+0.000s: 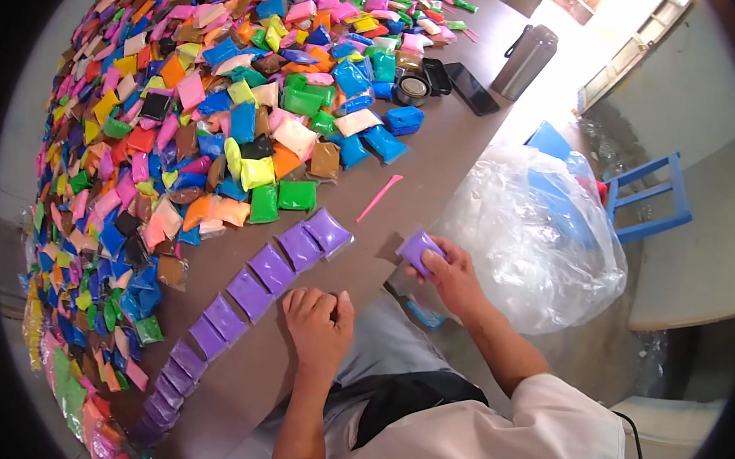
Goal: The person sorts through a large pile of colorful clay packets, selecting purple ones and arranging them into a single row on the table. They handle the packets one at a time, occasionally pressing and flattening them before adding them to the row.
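My right hand point(455, 276) pinches a small purple clay packet point(417, 247) between thumb and fingers, just past the table's edge nearest me. My left hand point(319, 327) rests on the brown table point(247, 381) with its fingers curled in and nothing seen in them. Beside its knuckles runs a slanting row of several purple packets point(249, 293) in clear wrapping, laid close together. A thin pink stick point(379, 198) lies on the table beyond the end of that row.
A big heap of many-coloured packets point(216, 97) covers the table's left and far parts. Near the right edge are a phone point(473, 90), a black open-lidded container point(413, 88) and a steel flask point(526, 62). A clear plastic bag point(533, 246) and blue chair point(647, 198) stand to the right.
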